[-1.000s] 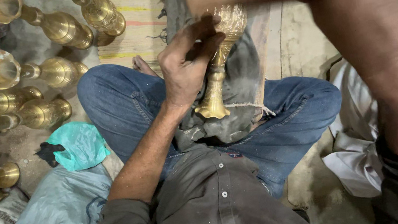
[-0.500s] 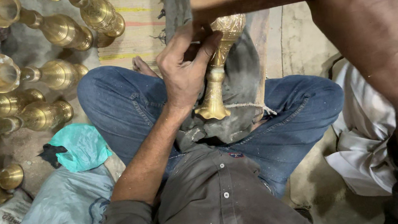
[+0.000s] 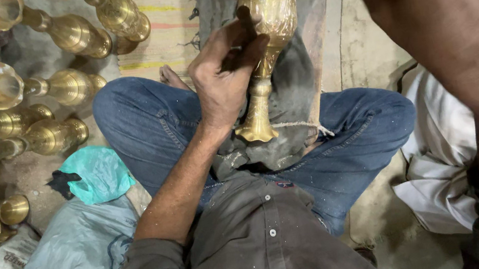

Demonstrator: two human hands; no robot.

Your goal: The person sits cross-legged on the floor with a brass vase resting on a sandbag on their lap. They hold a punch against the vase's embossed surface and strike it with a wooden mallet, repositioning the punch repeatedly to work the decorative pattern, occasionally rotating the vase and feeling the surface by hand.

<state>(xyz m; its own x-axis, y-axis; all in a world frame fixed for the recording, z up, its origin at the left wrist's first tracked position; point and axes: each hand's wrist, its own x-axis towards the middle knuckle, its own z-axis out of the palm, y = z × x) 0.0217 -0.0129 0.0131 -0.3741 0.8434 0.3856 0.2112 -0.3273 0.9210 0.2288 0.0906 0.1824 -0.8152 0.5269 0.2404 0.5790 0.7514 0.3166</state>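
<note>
Head view: left of the engraved brass vase (image 3: 268,46), finished golden brass vases (image 3: 45,91) lie in rows on the dusty floor (image 3: 31,172), out of the way. The left hand (image 3: 223,78) pinches a thin dark tool against the vase, which rests on a grey cloth-covered block (image 3: 303,108) on the lap for support. The right hand is unseen; its grip cannot be told.

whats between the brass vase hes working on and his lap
In the head view, a grey padded cloth bundle tied with cord lies between the brass vase and the jeans; the vase's foot rests on it. The left hand steadies the vase.
</note>
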